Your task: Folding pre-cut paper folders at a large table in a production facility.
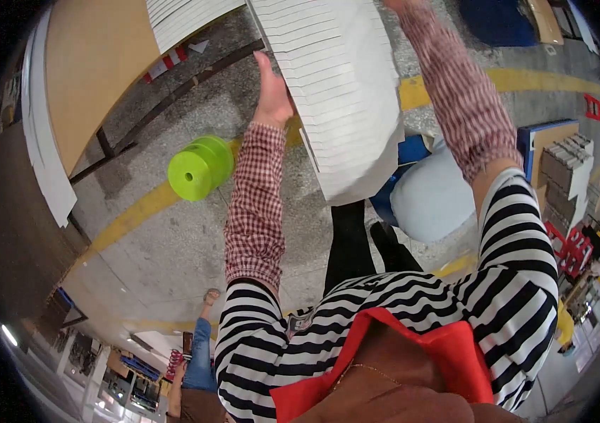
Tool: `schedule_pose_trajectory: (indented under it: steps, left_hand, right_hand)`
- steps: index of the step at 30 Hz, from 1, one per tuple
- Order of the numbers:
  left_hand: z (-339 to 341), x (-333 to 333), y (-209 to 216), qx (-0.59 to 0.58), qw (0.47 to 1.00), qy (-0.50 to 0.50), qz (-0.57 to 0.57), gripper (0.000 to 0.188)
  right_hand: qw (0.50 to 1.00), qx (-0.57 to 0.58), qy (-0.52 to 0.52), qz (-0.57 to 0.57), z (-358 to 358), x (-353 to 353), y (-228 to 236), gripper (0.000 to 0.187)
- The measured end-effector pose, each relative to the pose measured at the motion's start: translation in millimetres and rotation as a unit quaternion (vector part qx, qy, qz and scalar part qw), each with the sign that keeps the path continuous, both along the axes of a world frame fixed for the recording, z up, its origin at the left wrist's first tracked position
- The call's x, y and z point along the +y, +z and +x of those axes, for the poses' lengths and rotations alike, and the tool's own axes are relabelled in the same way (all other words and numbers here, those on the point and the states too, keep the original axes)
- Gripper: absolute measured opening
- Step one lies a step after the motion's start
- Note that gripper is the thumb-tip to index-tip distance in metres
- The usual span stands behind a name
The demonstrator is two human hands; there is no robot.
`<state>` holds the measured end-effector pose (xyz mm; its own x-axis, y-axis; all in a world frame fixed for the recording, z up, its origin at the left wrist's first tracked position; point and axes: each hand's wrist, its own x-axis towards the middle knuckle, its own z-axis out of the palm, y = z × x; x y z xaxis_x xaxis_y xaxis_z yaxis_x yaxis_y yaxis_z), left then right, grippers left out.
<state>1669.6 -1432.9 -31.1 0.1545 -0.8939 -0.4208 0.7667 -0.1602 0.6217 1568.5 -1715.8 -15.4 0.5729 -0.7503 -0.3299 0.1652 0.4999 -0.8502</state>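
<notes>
A long row of overlapping white sheets, like paper or thin card, runs from the top of the view down toward my body. My left hand is at the row's left edge with its thumb stretched out; the sheets' edge hides its other fingers. I cannot tell whether it presses on the sheets. My right hand is at the top edge of the view, near the row's far right side. Only a sliver of it shows, and its fingers are out of the picture.
Left of my forearm, a bright green plastic drum is on the speckled floor. A brown board is at the upper left. A pale rounded bundle lies right of my legs. Grey stacks stand farther right. Another person is behind at lower left.
</notes>
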Motion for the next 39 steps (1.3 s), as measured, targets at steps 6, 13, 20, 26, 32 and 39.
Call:
schedule_pose_trajectory:
  steps: [6,13,20,26,32,39]
  left_hand:
    - [-65,76,-8,0.19,0.975,0.003,0.112,0.112]
    - [-98,74,-8,0.12,0.992,0.035,0.034,0.095]
    - [-91,90,-5,0.156,0.987,0.032,0.018,0.089]
    - [-94,83,-9,0.161,0.985,0.056,0.01,0.084]
    - [-100,65,2,0.147,0.987,0.059,0.014,0.078]
    - [-77,99,-1,0.156,0.983,0.08,0.049,0.078]
  right_hand:
    - [0.988,-0.001,0.098,0.12,-169,132,-40,0.085]
    - [0.971,0.153,0.12,-0.138,-150,168,-38,0.082]
    - [0.981,0.128,0.134,-0.053,-129,163,-3,0.083]
    - [0.998,0.036,0.051,-0.03,-105,119,-15,0.084]
    - [0.968,0.143,0.122,-0.165,-69,82,-5,0.088]
    - [0.969,0.135,0.175,-0.107,-55,115,-13,0.078]
